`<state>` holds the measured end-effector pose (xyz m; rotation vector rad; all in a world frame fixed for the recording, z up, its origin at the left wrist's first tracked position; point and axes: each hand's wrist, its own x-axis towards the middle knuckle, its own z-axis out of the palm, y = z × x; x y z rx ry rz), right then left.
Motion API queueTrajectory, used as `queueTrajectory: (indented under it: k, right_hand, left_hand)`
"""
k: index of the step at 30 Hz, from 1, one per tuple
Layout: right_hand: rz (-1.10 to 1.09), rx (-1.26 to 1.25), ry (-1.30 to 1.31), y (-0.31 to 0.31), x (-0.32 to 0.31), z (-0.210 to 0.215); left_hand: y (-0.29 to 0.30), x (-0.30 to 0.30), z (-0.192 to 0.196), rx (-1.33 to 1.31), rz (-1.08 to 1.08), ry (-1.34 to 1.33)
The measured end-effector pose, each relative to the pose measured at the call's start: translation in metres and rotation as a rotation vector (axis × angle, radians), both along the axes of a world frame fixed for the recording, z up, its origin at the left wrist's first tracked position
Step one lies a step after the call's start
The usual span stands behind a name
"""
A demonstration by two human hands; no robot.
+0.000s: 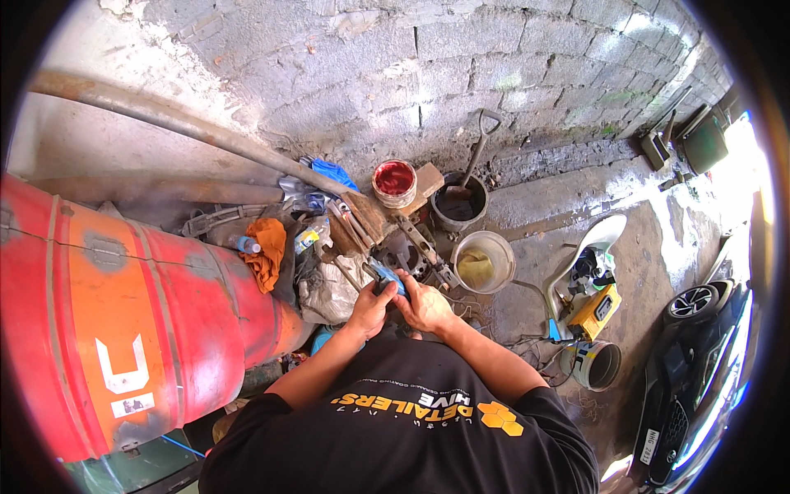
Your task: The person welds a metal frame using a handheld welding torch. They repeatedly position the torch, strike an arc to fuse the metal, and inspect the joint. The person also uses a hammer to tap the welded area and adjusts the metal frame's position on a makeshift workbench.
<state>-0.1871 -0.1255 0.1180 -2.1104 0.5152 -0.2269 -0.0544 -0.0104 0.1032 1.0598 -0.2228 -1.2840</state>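
Note:
In front of my chest, my left hand (373,310) and my right hand (426,307) are together, fingers closed around a blue object with greyish parts (385,275). It looks like a small hand-held tool, but its exact kind is hard to make out. Just beyond it lies a rusty metal bar assembly (421,244). To its left is a stack of wooden pieces (355,224). A crumpled pale sack (327,295) sits left of my left hand. Right of my right hand stands a white bucket (502,255) with something yellowish inside.
A red-and-orange drum (107,313) fills the left, an orange cloth (265,257) beside it. Farther off stand a red-filled bucket (394,183) and a dark bucket holding a shovel (480,148). At right are a yellow case (597,312), a tipped bucket (599,366) and a dark car (687,370).

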Motion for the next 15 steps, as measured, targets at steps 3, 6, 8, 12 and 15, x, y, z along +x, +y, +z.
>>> queueTrajectory:
  k: [3,6,8,12,15]
  right_hand:
    - [-0.003,-0.019,-0.02,0.0004,0.0004,-0.0047]
    - [-0.004,-0.022,-0.017,0.0,0.0008,-0.0026]
    - [-0.002,-0.015,0.001,-0.0006,0.0011,-0.0012]
    - [-0.003,-0.021,-0.009,-0.0003,0.0014,0.0027]
    - [-0.017,-0.015,0.001,-0.0002,0.0015,0.0026]
  left_hand:
    - [-0.0003,0.0001,-0.0003,0.004,0.003,0.011]
    - [-0.0018,-0.0002,0.003,0.004,0.004,0.017]
    - [-0.0023,-0.0004,0.0065,0.002,0.0,0.018]
    - [-0.0041,-0.0014,0.0087,0.001,0.011,0.023]
    - [-0.0024,0.0006,0.0047,-0.014,-0.002,0.024]
